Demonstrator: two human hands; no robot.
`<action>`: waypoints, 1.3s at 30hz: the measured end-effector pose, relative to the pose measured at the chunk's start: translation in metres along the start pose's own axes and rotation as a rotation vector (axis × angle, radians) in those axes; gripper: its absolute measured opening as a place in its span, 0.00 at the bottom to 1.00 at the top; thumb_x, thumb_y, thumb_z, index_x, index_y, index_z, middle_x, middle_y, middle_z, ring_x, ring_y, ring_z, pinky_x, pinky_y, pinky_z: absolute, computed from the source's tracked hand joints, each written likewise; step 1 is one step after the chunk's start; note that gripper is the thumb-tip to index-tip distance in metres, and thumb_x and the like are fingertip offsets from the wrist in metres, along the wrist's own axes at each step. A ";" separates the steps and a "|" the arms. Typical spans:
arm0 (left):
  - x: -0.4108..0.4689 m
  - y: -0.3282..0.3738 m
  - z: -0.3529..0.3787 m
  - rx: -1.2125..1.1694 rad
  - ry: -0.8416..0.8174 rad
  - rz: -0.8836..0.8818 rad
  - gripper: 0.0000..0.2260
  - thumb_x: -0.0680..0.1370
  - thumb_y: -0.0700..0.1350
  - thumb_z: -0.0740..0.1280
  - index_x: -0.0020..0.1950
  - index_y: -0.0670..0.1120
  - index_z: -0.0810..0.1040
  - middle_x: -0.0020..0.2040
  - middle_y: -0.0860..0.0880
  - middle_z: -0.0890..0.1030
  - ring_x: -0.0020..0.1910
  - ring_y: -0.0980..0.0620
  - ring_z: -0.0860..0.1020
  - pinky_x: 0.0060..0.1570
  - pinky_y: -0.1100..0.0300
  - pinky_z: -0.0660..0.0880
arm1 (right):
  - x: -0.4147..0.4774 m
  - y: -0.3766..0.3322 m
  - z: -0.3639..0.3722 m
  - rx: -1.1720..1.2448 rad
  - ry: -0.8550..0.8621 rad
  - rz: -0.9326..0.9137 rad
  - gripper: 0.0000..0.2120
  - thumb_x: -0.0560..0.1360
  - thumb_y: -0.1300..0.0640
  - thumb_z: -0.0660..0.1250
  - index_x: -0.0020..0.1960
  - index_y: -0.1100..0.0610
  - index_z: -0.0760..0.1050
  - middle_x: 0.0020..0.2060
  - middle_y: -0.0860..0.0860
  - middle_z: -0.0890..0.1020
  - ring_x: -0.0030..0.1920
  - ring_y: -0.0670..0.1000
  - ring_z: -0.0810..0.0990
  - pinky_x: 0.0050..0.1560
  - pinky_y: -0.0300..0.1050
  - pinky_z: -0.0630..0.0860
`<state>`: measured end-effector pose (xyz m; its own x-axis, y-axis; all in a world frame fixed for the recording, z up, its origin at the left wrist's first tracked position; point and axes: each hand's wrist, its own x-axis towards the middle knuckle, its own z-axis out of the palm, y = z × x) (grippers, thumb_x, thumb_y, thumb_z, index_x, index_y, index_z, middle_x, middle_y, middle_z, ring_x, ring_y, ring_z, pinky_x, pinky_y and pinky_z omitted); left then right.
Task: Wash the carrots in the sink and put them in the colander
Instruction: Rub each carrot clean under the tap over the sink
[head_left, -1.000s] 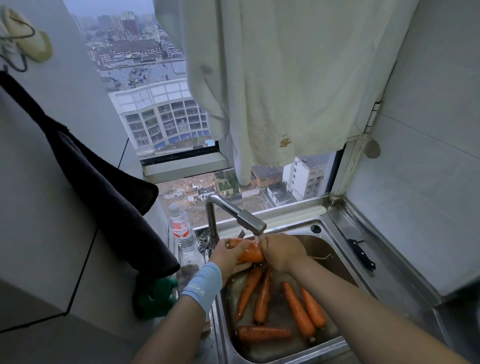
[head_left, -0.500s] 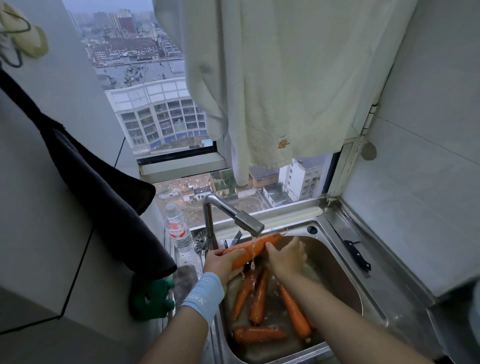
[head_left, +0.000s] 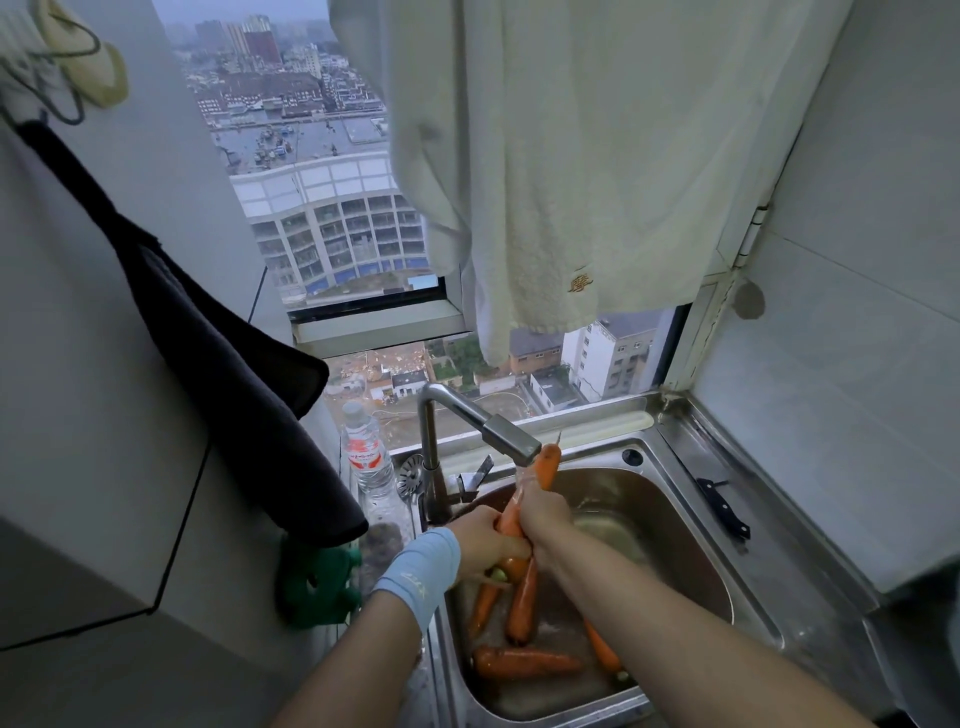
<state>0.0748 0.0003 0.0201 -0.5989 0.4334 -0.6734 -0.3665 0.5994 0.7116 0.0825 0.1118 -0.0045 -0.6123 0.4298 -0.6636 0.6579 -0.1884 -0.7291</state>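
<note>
We hold one carrot (head_left: 546, 467) steeply tilted under the spout of the tap (head_left: 501, 432), its thin tip pointing up and away from us, just beside the spout's end. Water runs down onto it. Our left hand (head_left: 485, 543) is wrapped round the carrot's thick lower end, and our right hand (head_left: 543, 512) is closed round its middle, the two hands touching. A pale blue wristband (head_left: 421, 577) sits on the left wrist.

Below the hands, four more carrots lie in the wet steel sink (head_left: 675, 525): two (head_left: 522, 608) side by side pointing away from us, one (head_left: 524, 662) lying crosswise near the front wall, and one (head_left: 602, 647) partly hidden under our right forearm.

On the steel bench (head_left: 779, 551) right of the sink lies a black-handled knife (head_left: 722, 506). Left of the tap stands a clear water bottle (head_left: 366, 457) with a red label, and a green object (head_left: 317, 587) sits nearer us. A dark cloth (head_left: 234, 374) hangs on the left wall, and a cream towel (head_left: 571, 156) hangs across the window above the sink.
</note>
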 end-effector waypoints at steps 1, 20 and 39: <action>-0.002 0.000 -0.001 -0.002 -0.022 -0.002 0.10 0.75 0.41 0.73 0.52 0.44 0.76 0.50 0.45 0.80 0.52 0.46 0.82 0.53 0.51 0.83 | 0.002 0.001 0.000 -0.026 0.010 -0.004 0.31 0.83 0.36 0.55 0.62 0.63 0.76 0.56 0.60 0.82 0.56 0.61 0.81 0.61 0.54 0.77; -0.009 0.006 0.017 -0.117 0.149 -0.047 0.17 0.84 0.60 0.54 0.60 0.48 0.73 0.55 0.43 0.81 0.55 0.42 0.81 0.60 0.45 0.78 | -0.007 -0.013 0.008 0.051 0.103 -0.042 0.37 0.81 0.31 0.52 0.50 0.63 0.79 0.46 0.58 0.83 0.48 0.58 0.82 0.54 0.51 0.78; -0.003 0.017 0.014 -0.555 0.215 -0.091 0.24 0.73 0.68 0.67 0.55 0.49 0.78 0.53 0.40 0.84 0.54 0.38 0.82 0.59 0.41 0.78 | -0.019 -0.028 -0.001 0.000 0.041 -0.215 0.20 0.85 0.47 0.51 0.63 0.58 0.75 0.56 0.60 0.81 0.57 0.61 0.80 0.65 0.59 0.76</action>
<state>0.0807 0.0185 0.0315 -0.6571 0.2162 -0.7221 -0.7052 0.1619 0.6902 0.0761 0.1102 0.0286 -0.7200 0.4957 -0.4857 0.5145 -0.0884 -0.8529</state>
